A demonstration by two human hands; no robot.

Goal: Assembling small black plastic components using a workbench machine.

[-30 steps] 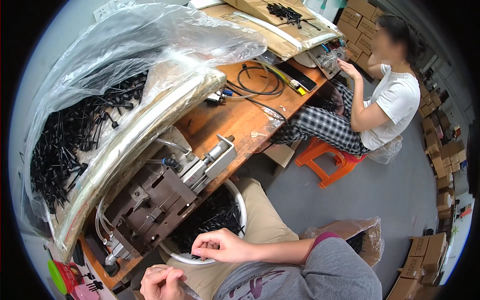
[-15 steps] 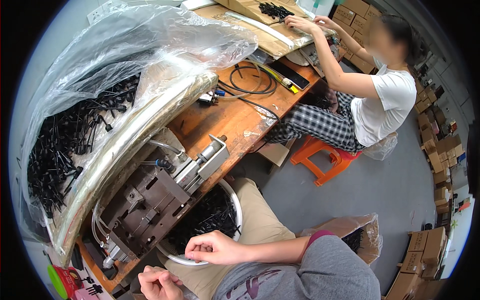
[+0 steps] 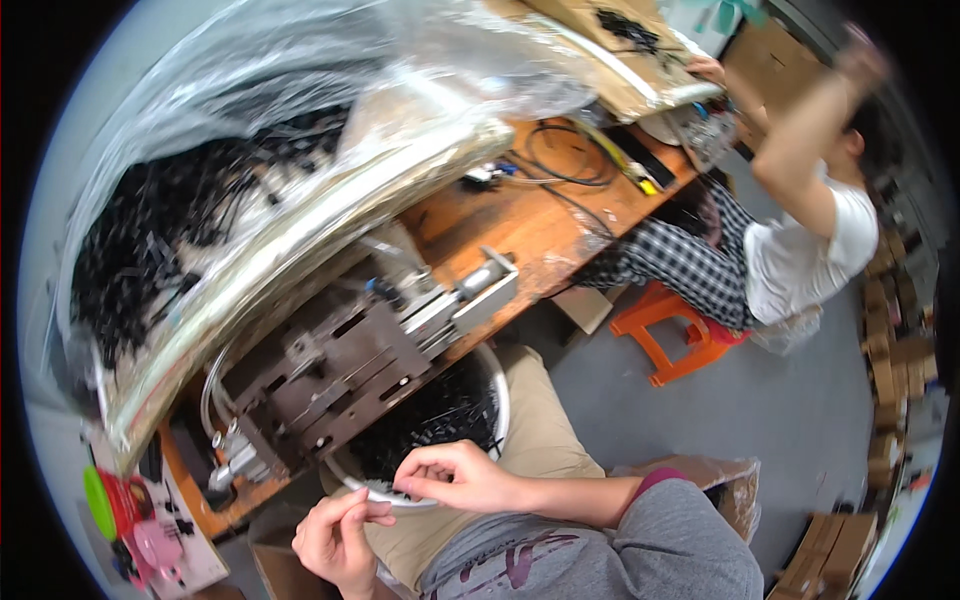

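My left hand (image 3: 338, 538) is raised over my lap, its thumb and forefinger brought together at the tips. Whatever may be between them is too small to make out. Close by on the right, my right hand (image 3: 455, 477) has its fingers curled in a pinch over the near rim of a white round basket (image 3: 497, 390). Its fingertips point toward the left hand, and what they hold cannot be made out. Many small black plastic parts (image 3: 430, 420) fill the basket, which sits at my lap beneath the bench edge. A brown metal fixture (image 3: 330, 375) with a pneumatic cylinder is beside both hands.
On the wooden bench (image 3: 470, 225) lies a large plastic-lined carton (image 3: 300, 235) of black parts. Cables (image 3: 575, 165) run behind the fixture. A co-worker (image 3: 810, 240) sits on an orange stool (image 3: 665, 330). Cardboard boxes (image 3: 825, 555) line the right; a pink container (image 3: 155, 550) is lower left.
My left hand has risen closer to my right hand. The whole view has shifted, moving the bench rightward in the picture. The co-worker has lifted one arm high, away from the parts.
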